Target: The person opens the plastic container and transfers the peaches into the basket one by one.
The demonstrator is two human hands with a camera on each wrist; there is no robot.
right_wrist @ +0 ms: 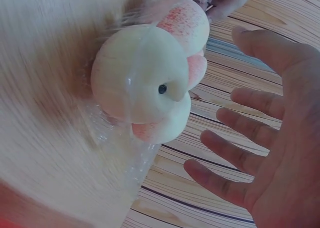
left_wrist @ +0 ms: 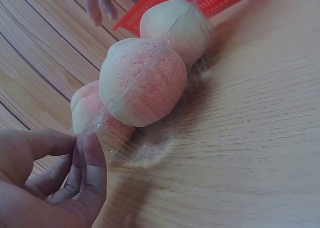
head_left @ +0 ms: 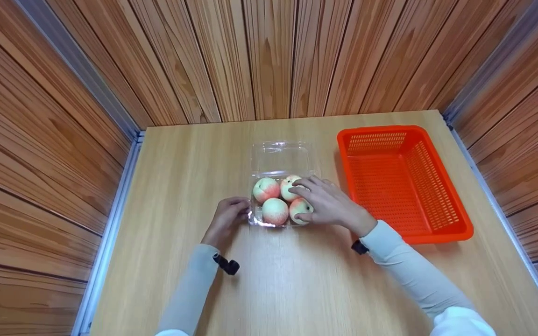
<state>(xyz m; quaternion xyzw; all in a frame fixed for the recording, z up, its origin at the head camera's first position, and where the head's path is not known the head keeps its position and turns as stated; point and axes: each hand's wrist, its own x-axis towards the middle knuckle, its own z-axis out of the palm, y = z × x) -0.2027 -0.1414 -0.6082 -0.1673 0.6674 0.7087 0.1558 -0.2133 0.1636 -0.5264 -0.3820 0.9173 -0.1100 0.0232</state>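
Just beside spread R grip [head_left: 327,200], 4 peaches [head_left: 275,211] sit in clr box [head_left: 280,160] pinched by L grip [head_left: 226,217].

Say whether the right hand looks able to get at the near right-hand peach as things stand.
Probably yes: the right hand, fingers spread, is right beside that peach, and the lid of the clear box lies folded back, so nothing seems to cover it.
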